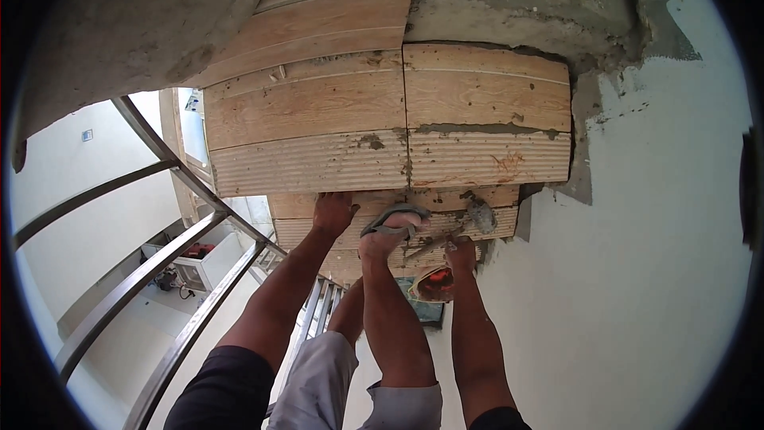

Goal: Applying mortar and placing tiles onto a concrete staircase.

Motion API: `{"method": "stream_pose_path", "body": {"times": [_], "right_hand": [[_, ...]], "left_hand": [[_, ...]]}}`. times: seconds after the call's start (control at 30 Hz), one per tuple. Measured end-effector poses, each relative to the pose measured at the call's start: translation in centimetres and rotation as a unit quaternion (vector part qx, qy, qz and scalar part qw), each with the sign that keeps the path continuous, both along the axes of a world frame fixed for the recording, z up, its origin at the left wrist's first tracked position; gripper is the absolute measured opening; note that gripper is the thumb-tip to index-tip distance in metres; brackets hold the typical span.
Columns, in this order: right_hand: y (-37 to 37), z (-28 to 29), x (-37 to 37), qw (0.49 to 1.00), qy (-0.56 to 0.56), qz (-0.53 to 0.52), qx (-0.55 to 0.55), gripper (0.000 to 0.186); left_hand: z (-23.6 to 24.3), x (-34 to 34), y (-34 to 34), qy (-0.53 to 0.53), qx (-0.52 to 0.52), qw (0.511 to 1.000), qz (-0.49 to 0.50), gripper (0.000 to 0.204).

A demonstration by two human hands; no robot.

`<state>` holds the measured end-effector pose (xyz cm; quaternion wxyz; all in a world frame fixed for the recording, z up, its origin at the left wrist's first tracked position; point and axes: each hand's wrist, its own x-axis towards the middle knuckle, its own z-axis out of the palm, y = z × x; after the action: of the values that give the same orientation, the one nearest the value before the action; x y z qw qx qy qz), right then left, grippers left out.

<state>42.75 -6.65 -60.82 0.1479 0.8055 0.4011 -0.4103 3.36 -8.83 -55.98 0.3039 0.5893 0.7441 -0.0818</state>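
Observation:
My left hand (335,212) reaches to the front edge of a wood-look stair tile (310,163), its thumb apart and its fingertips against the edge. To the right, my right hand (460,255) is closed around the handle of a mallet (481,215) with a grey, mortar-smeared head. The head is over the lower step, close to the wall. Between the hands, my foot in a grey sandal (382,221) stands on that lower step. Another wood-look tile (485,87), spotted with grey mortar, lies on the right half of the step above.
A metal railing (151,263) runs along the left side. The white wall (660,271) rises on the right, with rough mortar (585,143) along the stair joint. A container (434,283) with red-orange contents stands below my right hand. Bare concrete (517,8) shows higher up.

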Motion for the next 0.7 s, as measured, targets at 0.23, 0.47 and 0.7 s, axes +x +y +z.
{"method": "stream_pose_path", "body": {"times": [0.23,0.47,0.7], "right_hand": [[0.6,1.6,-0.9,0.996,0.036,-0.07,-0.042,0.049],[-1.6,0.9,-2.3,0.994,-0.021,0.028,0.106,0.066],[-0.3,0.8,-1.0,0.982,0.054,0.004,0.18,0.031]], "left_hand": [[2.7,0.9,0.8,-0.07,0.093,0.993,0.024,0.055],[13.5,1.6,5.0,-0.253,0.387,0.886,-0.02,0.019],[15.9,-1.6,15.0,-0.076,0.338,0.925,-0.153,0.076]]}}
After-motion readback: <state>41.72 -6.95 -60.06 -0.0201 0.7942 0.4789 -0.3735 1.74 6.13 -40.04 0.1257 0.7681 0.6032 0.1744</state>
